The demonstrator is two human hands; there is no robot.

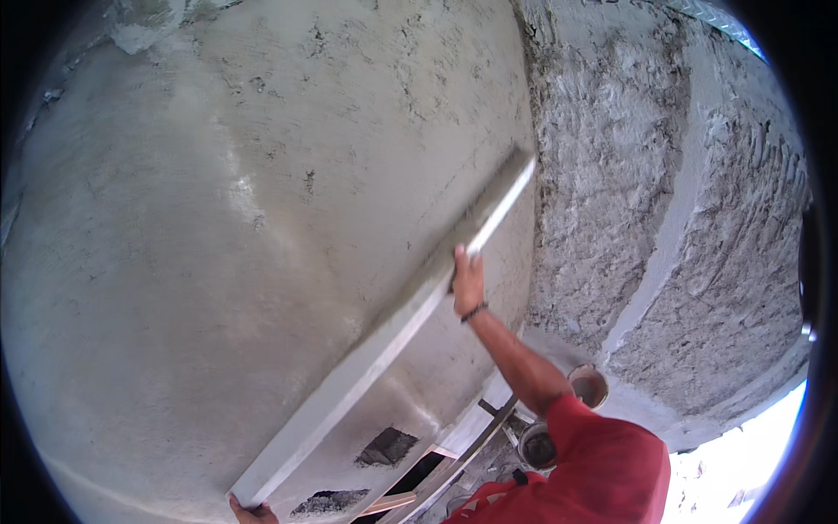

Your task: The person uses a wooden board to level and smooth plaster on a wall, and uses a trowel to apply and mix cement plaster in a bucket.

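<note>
A long, pale straightedge (349, 384) lies slantwise against the plastered wall (288, 175), its upper end near the inner corner and its lower end at the bottom of the view. Wet grey mortar clings along its upper edge. My right hand (469, 281), with a dark band at the wrist, grips the bar above its middle. At the low end my left hand (253, 512) holds the bar from beneath; only part of that hand shows. Smooth damp plaster with a few rough pits surrounds the bar.
On the right, a rough mortar wall (602, 175) carries a smoother vertical strip (668, 236). Two buckets (588, 386) stand below, partly behind my red sleeve (602, 454). Two dark square recesses (387, 446) open low in the wall, near wooden boards (390, 503).
</note>
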